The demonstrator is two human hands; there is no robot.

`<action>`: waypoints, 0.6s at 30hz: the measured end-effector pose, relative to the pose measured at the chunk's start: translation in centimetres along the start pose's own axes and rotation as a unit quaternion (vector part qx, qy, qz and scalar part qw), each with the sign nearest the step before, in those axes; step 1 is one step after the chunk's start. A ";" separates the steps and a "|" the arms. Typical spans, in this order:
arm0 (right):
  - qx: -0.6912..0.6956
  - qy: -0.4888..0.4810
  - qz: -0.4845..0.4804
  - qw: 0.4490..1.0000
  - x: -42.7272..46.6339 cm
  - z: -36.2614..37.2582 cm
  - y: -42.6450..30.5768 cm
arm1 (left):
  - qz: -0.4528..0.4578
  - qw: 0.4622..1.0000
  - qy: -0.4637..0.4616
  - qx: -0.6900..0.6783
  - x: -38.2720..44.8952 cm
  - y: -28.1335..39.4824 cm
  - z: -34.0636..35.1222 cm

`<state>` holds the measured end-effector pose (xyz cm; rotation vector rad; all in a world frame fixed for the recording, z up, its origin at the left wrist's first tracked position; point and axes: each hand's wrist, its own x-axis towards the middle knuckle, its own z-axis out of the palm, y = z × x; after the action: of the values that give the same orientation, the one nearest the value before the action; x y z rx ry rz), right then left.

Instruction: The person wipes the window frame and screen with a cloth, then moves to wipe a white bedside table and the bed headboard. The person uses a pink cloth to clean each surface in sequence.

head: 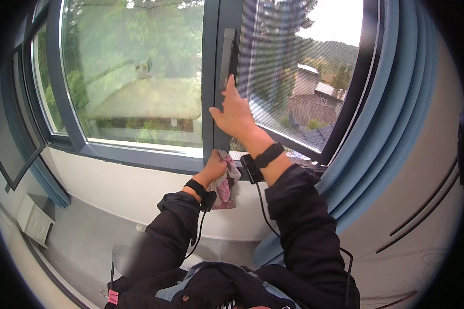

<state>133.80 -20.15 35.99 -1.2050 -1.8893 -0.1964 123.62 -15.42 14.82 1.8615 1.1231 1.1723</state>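
My left hand grips a crumpled pink-and-white cloth at the bottom of the grey window frame, and the cloth hangs down over the sill. Higher up, my right hand has its index finger stretched upward to the lower end of the long window handle; its thumb points left towards the frame. Nothing shows in the right hand. Left of the frame is a large glass pane. To the right, a mesh screen sash stands at an angle, with rooftops and hills beyond.
Blue curtains hang along the right side. At the left, another dark-framed sash juts into the room above a small white cabinet. The white wall runs below the sill. Cables trail from both wrist straps.
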 end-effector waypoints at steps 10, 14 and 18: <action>-0.231 -0.011 0.089 0.969 -22.1 -8.5 19.3 | -0.189 0.916 -0.263 -0.236 -13.2 -0.9 0.9; -0.451 -0.136 0.121 0.874 -31.9 -17.6 24.6 | -0.239 0.882 -0.247 -0.321 -15.2 -0.7 0.9; -0.533 -0.050 0.260 0.804 -40.0 -26.4 28.5 | -0.199 0.878 -0.311 -0.305 -14.2 1.8 2.6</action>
<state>178.28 -46.11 14.56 -2.4615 -1.3926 -0.9942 123.35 -29.31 10.33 1.2724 0.6155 0.5238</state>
